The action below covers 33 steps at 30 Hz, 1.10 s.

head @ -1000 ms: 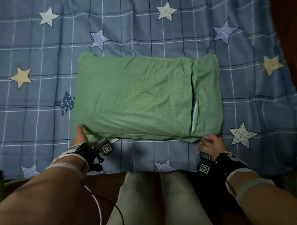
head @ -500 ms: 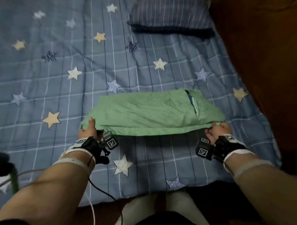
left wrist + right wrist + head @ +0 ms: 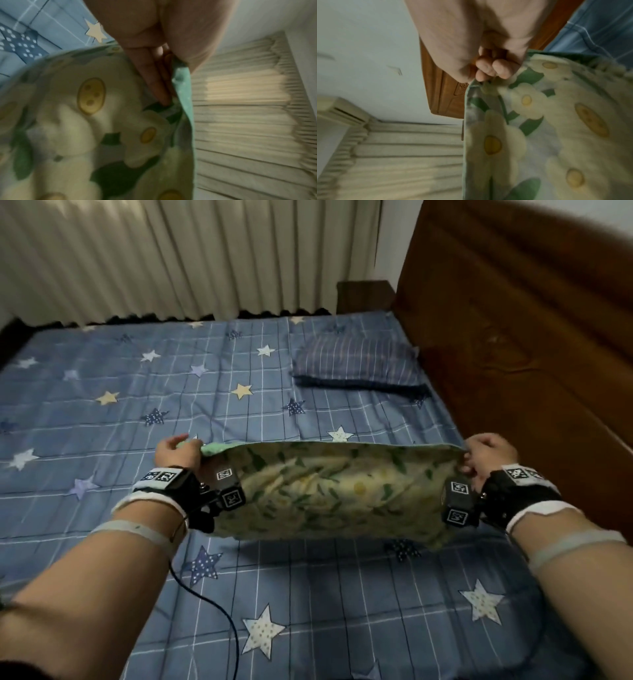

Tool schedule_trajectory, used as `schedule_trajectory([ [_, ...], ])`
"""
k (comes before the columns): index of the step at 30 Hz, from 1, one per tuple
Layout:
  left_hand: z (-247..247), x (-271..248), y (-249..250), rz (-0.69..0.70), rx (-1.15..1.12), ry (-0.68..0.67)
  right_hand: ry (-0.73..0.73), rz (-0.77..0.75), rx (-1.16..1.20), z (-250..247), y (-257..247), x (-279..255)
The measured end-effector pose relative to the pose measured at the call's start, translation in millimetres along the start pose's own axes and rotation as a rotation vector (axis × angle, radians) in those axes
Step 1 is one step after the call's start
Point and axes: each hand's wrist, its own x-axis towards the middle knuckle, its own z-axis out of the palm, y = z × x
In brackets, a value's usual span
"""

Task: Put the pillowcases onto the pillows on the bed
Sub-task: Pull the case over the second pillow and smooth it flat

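Note:
A cased pillow [image 3: 335, 491] hangs in the air above the near half of the bed, its floral side with white daisies facing me and its green dotted side turned away. My left hand [image 3: 178, 451] pinches its upper left corner [image 3: 180, 81]. My right hand [image 3: 486, 453] grips the upper right corner [image 3: 481, 86] with curled fingers. A second pillow in a dark blue striped case [image 3: 356, 364] lies flat at the head of the bed by the headboard.
The bed carries a blue checked sheet with stars [image 3: 137, 412]. A wooden headboard [image 3: 513, 337] runs along the right side. Pleated beige curtains [image 3: 171, 254] hang behind the far edge, with a small wooden nightstand [image 3: 363, 296] in the corner.
The pillow lay flat on the sheet, green side up; both hands have lifted it by its near edge and it now hangs upright with the floral side towards me. My view has tilted up.

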Motion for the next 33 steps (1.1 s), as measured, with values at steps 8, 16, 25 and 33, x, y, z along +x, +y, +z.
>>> schedule_trajectory([
  [8,-51.5,5.3,-31.3,-0.161,0.32,-0.398,-0.48,0.332,-0.811,-41.9,-7.5,-3.3],
  [16,12.6,19.0,-16.3,-0.162,-0.303,-0.308,-0.323,0.019,-0.127,23.9,3.7,18.7],
  [25,90.8,38.6,-193.3,-0.425,0.315,-0.412,-0.44,0.334,-0.642,51.6,229.5,10.1],
  [33,134.0,-12.8,-311.6,-0.07,0.816,-0.224,-0.13,0.194,-0.87,47.8,331.8,3.6],
])
